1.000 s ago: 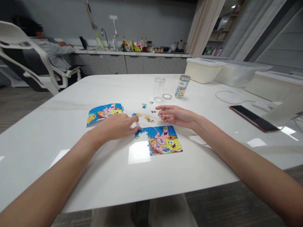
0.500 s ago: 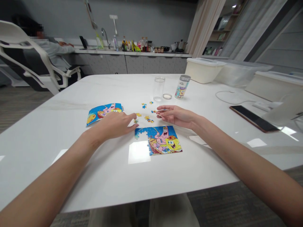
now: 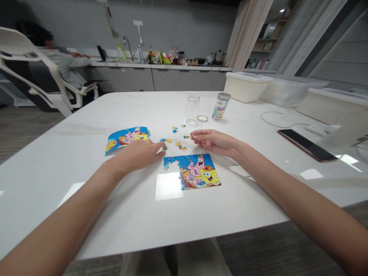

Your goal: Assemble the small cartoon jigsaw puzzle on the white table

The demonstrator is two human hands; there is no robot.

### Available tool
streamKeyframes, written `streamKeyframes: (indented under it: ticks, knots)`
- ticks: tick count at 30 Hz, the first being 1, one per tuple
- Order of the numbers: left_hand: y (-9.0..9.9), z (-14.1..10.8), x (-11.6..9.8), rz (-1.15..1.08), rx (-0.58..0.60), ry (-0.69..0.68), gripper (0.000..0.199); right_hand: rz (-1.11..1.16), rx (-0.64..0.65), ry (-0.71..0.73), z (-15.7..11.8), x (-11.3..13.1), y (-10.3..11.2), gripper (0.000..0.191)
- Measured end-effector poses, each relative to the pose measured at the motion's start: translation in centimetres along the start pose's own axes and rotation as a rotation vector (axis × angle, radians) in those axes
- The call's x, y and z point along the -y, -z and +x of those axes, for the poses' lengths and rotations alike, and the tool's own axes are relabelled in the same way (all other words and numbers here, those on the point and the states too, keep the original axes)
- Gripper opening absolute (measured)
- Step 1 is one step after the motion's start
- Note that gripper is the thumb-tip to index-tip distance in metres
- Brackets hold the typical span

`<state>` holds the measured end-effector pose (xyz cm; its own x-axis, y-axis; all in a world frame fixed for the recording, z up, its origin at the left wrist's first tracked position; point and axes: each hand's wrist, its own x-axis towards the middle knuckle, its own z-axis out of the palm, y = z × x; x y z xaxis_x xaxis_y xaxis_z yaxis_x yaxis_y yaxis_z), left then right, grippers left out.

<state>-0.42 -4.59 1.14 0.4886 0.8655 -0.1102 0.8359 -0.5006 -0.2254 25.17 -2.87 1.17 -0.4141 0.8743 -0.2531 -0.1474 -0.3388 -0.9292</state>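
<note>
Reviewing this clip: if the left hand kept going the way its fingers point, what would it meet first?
The left hand would likely meet the small loose jigsaw piece just at its index fingertip; depth is unclear, so they may already touch.

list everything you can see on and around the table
part-built jigsaw puzzle: 1, blue and yellow, front centre of the white table
puzzle picture card: 1, blue, left of the puzzle
loose puzzle pieces: several, blue and yellow, behind the puzzle
clear jar: 1, transparent, far side of table
round lid: 1, pale, beside jar
printed canister: 1, grey lid, right of lid
smartphone: 1, black, right side of table
seated person: 1, pale grey top, white chair, back left
left hand: 1, at the loose pieces
right hand: 1, beside the loose pieces
</note>
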Motion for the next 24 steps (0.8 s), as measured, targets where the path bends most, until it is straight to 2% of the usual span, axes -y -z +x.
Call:
streamKeyframes:
  ticks: [16, 21, 24]
  knots:
    - [-0.47, 0.01, 0.01, -0.005, -0.049, -0.017, 0.039, 0.062, -0.057, 0.015, -0.11, 0.32, -0.28, 0.004]
    - [-0.55, 0.12, 0.07, -0.005, -0.056, -0.003, 0.037, 0.047, -0.032, 0.008, -0.06, 0.07, -0.2, 0.012]
    - [-0.33, 0.09, -0.13, -0.007, -0.054, -0.001, 0.037, 0.04, 0.015, 0.014, 0.02, -0.06, -0.05, 0.008]
